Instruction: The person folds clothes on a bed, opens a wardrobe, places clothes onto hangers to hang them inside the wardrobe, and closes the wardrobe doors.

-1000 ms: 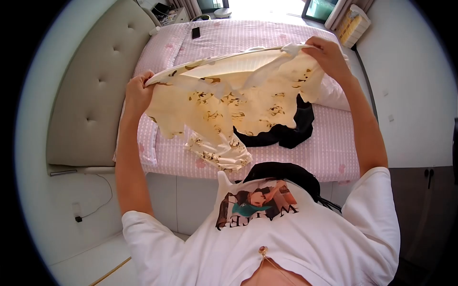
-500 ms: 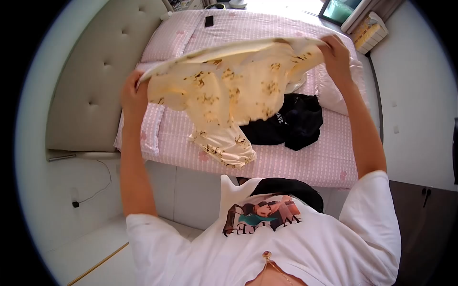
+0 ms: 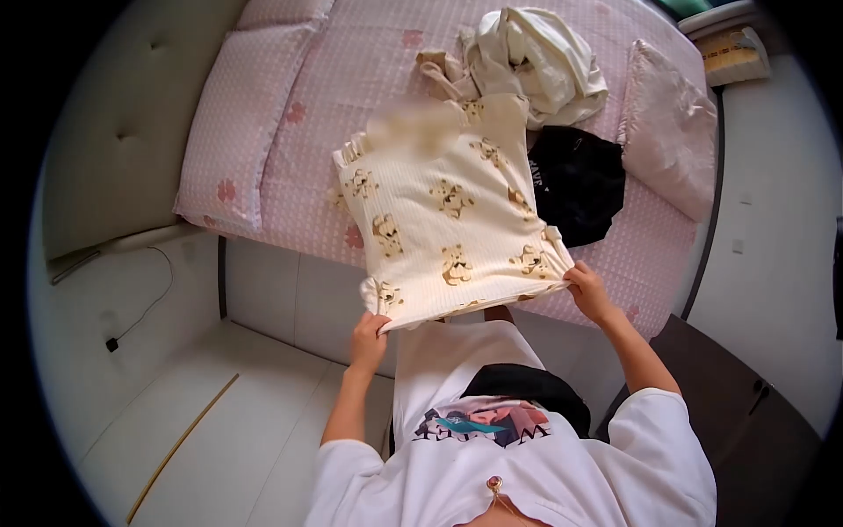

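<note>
Hands (image 3: 368, 342) (image 3: 591, 294) lowered, apart, holding garment (image 3: 430, 224)
</note>
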Demonstrator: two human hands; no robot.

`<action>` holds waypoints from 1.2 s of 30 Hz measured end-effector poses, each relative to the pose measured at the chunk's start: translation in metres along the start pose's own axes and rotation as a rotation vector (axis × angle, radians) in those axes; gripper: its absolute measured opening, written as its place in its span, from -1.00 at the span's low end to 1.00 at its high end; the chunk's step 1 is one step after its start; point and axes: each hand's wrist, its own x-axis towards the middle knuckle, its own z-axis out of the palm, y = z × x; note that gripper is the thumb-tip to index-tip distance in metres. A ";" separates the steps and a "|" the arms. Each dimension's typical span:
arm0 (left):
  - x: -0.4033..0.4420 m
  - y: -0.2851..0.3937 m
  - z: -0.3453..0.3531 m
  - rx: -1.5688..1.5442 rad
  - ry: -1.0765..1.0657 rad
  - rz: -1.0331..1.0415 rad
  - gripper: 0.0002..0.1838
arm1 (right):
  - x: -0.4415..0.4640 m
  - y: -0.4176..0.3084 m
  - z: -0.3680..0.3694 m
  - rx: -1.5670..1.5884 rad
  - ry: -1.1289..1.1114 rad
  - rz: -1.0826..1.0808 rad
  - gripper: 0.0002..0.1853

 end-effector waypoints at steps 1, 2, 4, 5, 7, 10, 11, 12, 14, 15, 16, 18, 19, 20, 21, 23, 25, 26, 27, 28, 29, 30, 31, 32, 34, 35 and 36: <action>0.000 -0.014 0.012 -0.006 -0.032 -0.040 -0.85 | -0.001 0.011 0.015 0.003 -0.016 0.004 -0.87; 0.012 -0.030 0.020 -0.015 -0.070 -0.081 -0.87 | 0.009 0.021 0.027 0.006 -0.079 0.052 -0.88; 0.027 -0.052 0.030 0.014 -0.064 -0.098 -0.89 | 0.022 0.032 0.042 0.013 -0.144 0.092 -0.89; 0.044 -0.061 0.029 -0.013 -0.098 -0.076 -0.89 | 0.039 0.039 0.044 0.009 -0.178 0.069 -0.89; 0.083 -0.073 0.023 -0.063 -0.124 -0.033 -0.88 | 0.083 0.049 0.040 0.052 -0.222 0.061 -0.92; 0.163 -0.102 0.007 -0.163 -0.129 -0.091 -0.87 | 0.179 0.051 0.019 0.117 -0.333 0.103 -0.90; 0.195 -0.116 0.006 -0.207 -0.081 -0.152 -0.89 | 0.214 0.051 0.015 0.088 -0.276 0.025 -0.92; 0.223 -0.101 -0.006 -0.182 -0.028 -0.248 -0.82 | 0.247 0.065 0.018 0.024 -0.159 0.052 -0.85; 0.263 -0.090 -0.015 0.062 0.172 -0.312 -0.62 | 0.294 0.065 0.027 -0.065 0.242 0.183 -0.69; 0.272 -0.098 -0.010 0.280 0.320 -0.274 -0.49 | 0.301 0.068 0.036 -0.066 0.236 0.183 -0.69; 0.272 -0.107 -0.003 0.280 0.316 -0.280 -0.49 | 0.306 0.070 0.045 -0.155 0.342 0.231 -0.59; 0.265 -0.130 0.023 0.147 0.326 -0.389 -0.22 | 0.300 0.081 0.065 -0.164 0.392 0.367 -0.42; 0.254 -0.142 0.040 0.126 0.342 -0.481 -0.19 | 0.285 0.096 0.084 -0.126 0.414 0.368 -0.39; 0.238 -0.151 0.059 0.105 0.358 -0.574 -0.16 | 0.269 0.107 0.100 -0.088 0.436 0.368 -0.36; 0.222 -0.156 0.071 -0.104 0.284 -0.678 -0.15 | 0.251 0.101 0.110 -0.085 0.459 0.540 -0.32; 0.195 -0.179 0.101 -0.315 0.206 -0.783 -0.14 | 0.220 0.100 0.132 0.043 0.512 0.840 -0.27; 0.181 -0.202 0.134 -0.576 0.267 -0.868 -0.17 | 0.205 0.113 0.158 0.331 0.615 1.154 -0.24; 0.178 -0.205 0.143 -0.664 0.289 -0.897 -0.18 | 0.202 0.118 0.170 0.501 0.682 1.337 -0.22; 0.177 -0.194 0.144 -0.728 0.312 -0.951 -0.24 | 0.204 0.106 0.165 0.837 0.670 1.382 -0.21; 0.174 -0.185 0.143 -0.790 0.336 -1.007 -0.29 | 0.206 0.107 0.163 0.833 0.661 1.387 -0.21; 0.175 -0.178 0.140 -0.786 0.342 -1.018 -0.29 | 0.212 0.108 0.162 0.942 0.643 1.368 -0.34; 0.179 -0.172 0.137 -0.823 0.345 -0.976 -0.37 | 0.219 0.109 0.162 1.051 0.625 1.348 -0.47; 0.182 -0.166 0.133 -0.860 0.345 -0.931 -0.46 | 0.228 0.100 0.159 1.107 0.694 1.377 -0.55; 0.184 -0.160 0.128 -0.861 0.348 -0.934 -0.46 | 0.234 0.090 0.156 1.165 0.772 1.329 -0.58; 0.189 -0.147 0.121 -0.916 0.410 -0.976 -0.58 | 0.242 0.138 0.179 1.400 0.858 1.146 -0.64; 0.189 -0.148 0.121 -0.922 0.411 -0.978 -0.58 | 0.245 0.130 0.175 1.395 0.857 1.142 -0.64; 0.189 -0.151 0.121 -0.923 0.372 -0.978 -0.62 | 0.251 0.111 0.167 1.275 0.893 1.002 -0.69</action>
